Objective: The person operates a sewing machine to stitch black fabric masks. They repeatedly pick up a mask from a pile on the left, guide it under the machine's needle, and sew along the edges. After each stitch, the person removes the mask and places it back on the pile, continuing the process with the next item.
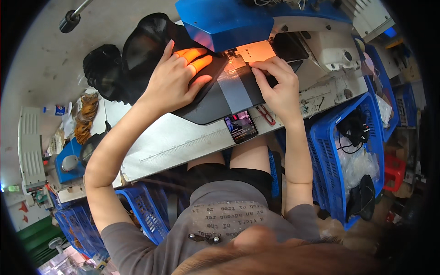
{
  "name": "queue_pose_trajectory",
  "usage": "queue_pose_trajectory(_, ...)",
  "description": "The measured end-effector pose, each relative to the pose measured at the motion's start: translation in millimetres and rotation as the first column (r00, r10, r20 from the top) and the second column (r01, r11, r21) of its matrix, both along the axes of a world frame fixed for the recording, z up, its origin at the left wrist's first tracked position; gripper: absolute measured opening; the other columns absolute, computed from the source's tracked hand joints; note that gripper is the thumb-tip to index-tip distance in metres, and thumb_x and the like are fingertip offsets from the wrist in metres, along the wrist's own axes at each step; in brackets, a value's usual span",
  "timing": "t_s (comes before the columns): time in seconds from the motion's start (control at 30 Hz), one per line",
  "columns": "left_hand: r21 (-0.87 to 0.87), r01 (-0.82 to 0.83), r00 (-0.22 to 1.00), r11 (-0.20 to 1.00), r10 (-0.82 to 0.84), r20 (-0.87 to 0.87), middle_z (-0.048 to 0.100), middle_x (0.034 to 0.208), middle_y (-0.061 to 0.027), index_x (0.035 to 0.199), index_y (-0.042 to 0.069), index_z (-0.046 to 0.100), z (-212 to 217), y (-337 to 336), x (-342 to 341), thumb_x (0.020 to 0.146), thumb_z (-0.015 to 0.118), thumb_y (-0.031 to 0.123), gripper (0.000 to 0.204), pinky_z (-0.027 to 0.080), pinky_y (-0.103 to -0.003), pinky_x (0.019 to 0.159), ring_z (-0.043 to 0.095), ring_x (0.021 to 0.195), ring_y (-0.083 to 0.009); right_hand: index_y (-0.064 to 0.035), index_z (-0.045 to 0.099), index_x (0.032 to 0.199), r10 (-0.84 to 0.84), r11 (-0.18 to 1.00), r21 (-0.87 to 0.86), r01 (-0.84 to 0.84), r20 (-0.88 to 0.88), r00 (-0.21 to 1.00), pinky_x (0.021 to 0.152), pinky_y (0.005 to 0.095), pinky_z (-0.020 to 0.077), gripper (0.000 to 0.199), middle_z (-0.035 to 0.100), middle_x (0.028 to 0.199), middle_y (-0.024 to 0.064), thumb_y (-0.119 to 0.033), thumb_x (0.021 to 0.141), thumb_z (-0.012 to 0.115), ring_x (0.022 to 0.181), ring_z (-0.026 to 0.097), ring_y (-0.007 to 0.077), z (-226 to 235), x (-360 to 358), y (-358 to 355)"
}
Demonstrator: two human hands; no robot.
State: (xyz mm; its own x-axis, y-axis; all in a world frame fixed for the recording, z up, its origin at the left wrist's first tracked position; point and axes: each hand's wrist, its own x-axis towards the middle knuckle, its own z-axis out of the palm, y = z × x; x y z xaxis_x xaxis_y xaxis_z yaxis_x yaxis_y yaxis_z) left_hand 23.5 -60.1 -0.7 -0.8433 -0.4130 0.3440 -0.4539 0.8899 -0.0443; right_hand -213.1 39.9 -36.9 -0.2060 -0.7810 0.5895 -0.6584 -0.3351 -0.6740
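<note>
A blue-and-white sewing machine stands in front of me, its lamp lighting the presser foot in orange. Under the foot runs a grey strip, lying across a smooth black fabric panel. My left hand rests flat on the panel left of the needle, fingers spread, with orange finger covers on two of them. Close to the foot's right side, my right hand pinches the black material's edge between thumb and forefinger; the exact grip is partly hidden. More black material is bunched at the left.
A lit phone and red thread snips lie at the table's near edge, beside a printed ruler scale. Blue crates flank me, the right one holding black pieces and clear plastic. Orange-brown material sits at the left.
</note>
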Motion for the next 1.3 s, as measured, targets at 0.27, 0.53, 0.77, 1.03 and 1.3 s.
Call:
queue_pose_trajectory(0.27, 0.032, -0.126, 0.991, 0.992, 0.127, -0.030, 0.061, 0.103, -0.0178, 0.119, 0.003, 0.066, -2, 17, -12, 0.094, 0.062, 0.033, 0.039, 0.029, -0.054, 0.113, 0.058, 0.096, -0.0343, -0.0070, 0.073, 0.087, 0.010, 1.000, -0.029, -0.010, -0.009, 1.000, 0.072, 0.0346, 0.0468, 0.008, 0.065, 0.081, 0.0051, -0.009, 0.080, 0.071, 0.077, 0.061, 0.0254, -2, 0, -2)
queue_pose_trajectory(0.53, 0.067, -0.161, 0.984, 0.985, 0.166, -0.070, 0.058, 0.092, -0.0219, 0.111, -0.006, 0.060, -3, 41, -29, 0.093, 0.060, 0.016, 0.028, 0.039, -0.056, 0.103, 0.056, 0.089, -0.0405, -0.0068, 0.073, 0.086, -0.015, 0.998, -0.059, 0.014, -0.025, 1.000, 0.071, 0.0365, 0.0476, 0.007, 0.065, 0.080, 0.0061, -0.010, 0.079, 0.071, 0.077, 0.062, 0.0264, -6, -1, -4)
queue_pose_trajectory(0.77, 0.082, -0.108, 0.992, 0.991, 0.101, 0.081, 0.062, 0.106, -0.0238, 0.113, -0.006, 0.058, 3, 35, -22, 0.091, 0.059, 0.010, 0.027, 0.042, -0.053, 0.102, 0.059, 0.100, -0.0422, -0.0076, 0.074, 0.085, -0.018, 0.997, -0.074, 0.014, -0.054, 0.998, 0.072, 0.0363, 0.0473, 0.007, 0.065, 0.079, 0.0056, -0.010, 0.080, 0.071, 0.077, 0.062, 0.0257, -5, 0, -4)
queue_pose_trajectory(1.03, 0.014, -0.125, 0.937, 0.992, 0.113, 0.331, 0.063, 0.098, -0.0204, 0.116, -0.003, 0.061, 26, 16, -32, 0.089, 0.061, 0.015, 0.032, 0.048, -0.043, 0.083, 0.061, 0.092, -0.0376, -0.0079, 0.074, 0.085, -0.025, 0.996, -0.084, 0.019, -0.067, 0.997, 0.072, 0.0363, 0.0472, 0.006, 0.064, 0.080, 0.0050, -0.011, 0.080, 0.070, 0.077, 0.062, 0.0254, -6, 0, -4)
queue_pose_trajectory(1.3, -0.195, -0.091, 0.968, 0.977, 0.132, 0.211, 0.063, 0.103, -0.0165, 0.116, 0.008, 0.068, 15, 1, -18, 0.089, 0.067, 0.027, 0.033, 0.046, -0.038, 0.074, 0.058, 0.079, -0.0286, -0.0080, 0.074, 0.084, -0.023, 0.996, -0.084, 0.017, -0.070, 0.997, 0.071, 0.0360, 0.0466, 0.006, 0.064, 0.079, 0.0050, -0.010, 0.080, 0.070, 0.076, 0.062, 0.0251, -5, -1, -3)
